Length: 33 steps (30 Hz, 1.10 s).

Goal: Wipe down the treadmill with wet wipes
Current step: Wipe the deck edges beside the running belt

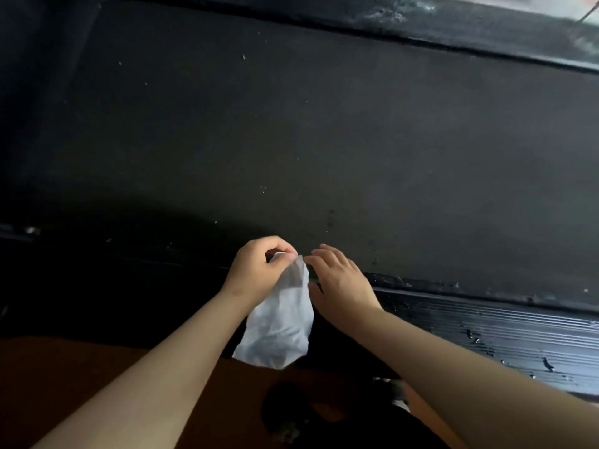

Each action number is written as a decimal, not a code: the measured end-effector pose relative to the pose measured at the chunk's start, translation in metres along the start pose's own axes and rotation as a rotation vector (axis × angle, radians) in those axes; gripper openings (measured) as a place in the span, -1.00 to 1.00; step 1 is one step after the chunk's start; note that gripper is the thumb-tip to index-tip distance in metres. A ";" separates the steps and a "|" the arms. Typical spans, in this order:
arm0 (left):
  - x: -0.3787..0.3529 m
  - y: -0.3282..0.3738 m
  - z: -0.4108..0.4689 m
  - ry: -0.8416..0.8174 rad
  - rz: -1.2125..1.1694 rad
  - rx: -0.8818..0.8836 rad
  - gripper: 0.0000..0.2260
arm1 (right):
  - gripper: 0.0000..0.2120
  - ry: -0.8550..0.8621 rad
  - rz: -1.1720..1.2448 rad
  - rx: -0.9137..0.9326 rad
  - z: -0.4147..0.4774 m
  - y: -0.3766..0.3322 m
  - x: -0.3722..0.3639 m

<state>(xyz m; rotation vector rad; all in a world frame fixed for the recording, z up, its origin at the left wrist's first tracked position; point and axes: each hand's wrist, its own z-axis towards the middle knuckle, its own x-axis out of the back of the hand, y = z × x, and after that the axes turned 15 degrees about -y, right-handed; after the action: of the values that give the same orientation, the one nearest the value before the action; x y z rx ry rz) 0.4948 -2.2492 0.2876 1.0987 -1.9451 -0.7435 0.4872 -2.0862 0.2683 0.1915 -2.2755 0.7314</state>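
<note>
Low centre, the left hand [259, 270] pinches the wipe [278, 325] by its top edge, above the near rail [486, 322]. The right hand [340, 280], fingers loose, sits just beside it; the belt [324, 140] spreads wide above.

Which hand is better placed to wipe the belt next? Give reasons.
Probably the left hand: it pinches the top of the wet wipe right beside the belt. The right hand is open and grips nothing.
</note>
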 end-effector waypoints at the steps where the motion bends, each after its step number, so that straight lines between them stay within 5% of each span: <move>1: 0.002 0.006 0.003 -0.025 -0.028 -0.006 -0.87 | -0.55 0.025 0.028 -0.025 -0.001 0.004 0.004; 8: 0.007 0.055 0.036 -0.274 -0.026 -0.004 -0.91 | -0.56 -0.027 0.192 -0.152 -0.003 0.033 0.038; 24: -0.017 0.181 0.114 -0.539 -0.080 -0.115 -0.92 | -0.70 0.329 0.421 -0.225 -0.026 0.106 0.132; 30: -0.024 0.215 0.125 -0.735 -0.030 -0.095 -0.91 | -0.45 0.285 0.719 -0.210 -0.052 0.130 0.153; 33: -0.028 0.226 0.134 -0.761 -0.044 -0.107 -0.93 | -0.50 0.303 0.751 -0.240 -0.055 0.137 0.164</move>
<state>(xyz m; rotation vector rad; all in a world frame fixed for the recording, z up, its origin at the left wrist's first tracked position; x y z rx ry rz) 0.2941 -2.1059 0.3823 0.8562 -2.4545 -1.4241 0.3547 -1.9300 0.3510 -0.8696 -2.0897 0.7696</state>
